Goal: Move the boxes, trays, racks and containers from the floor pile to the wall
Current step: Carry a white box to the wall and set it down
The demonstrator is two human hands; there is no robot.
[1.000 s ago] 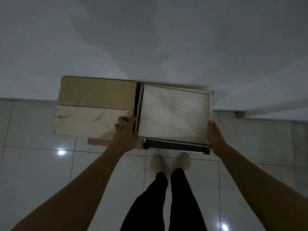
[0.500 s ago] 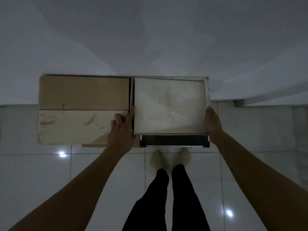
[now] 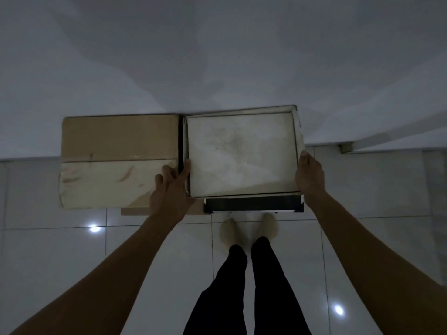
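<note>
A shallow white tray (image 3: 242,155) with a stained bottom sits on top of a dark box (image 3: 254,204), its far rim against the white wall (image 3: 217,56). My left hand (image 3: 170,189) presses flat against the tray's left side, fingers straight, in the narrow gap beside a brown cardboard box (image 3: 116,160). My right hand (image 3: 309,176) grips the tray's right rim. The cardboard box stands against the wall to the left, level with the tray.
A thin brown board (image 3: 135,211) sticks out under the cardboard box. My feet (image 3: 249,229) stand on glossy white floor tiles (image 3: 60,262) just in front of the dark box. A step or ledge (image 3: 348,147) runs along the wall at the right.
The tray has been pushed away from me until its far rim meets the wall, and squared up beside the cardboard box. Both hands stayed on its sides.
</note>
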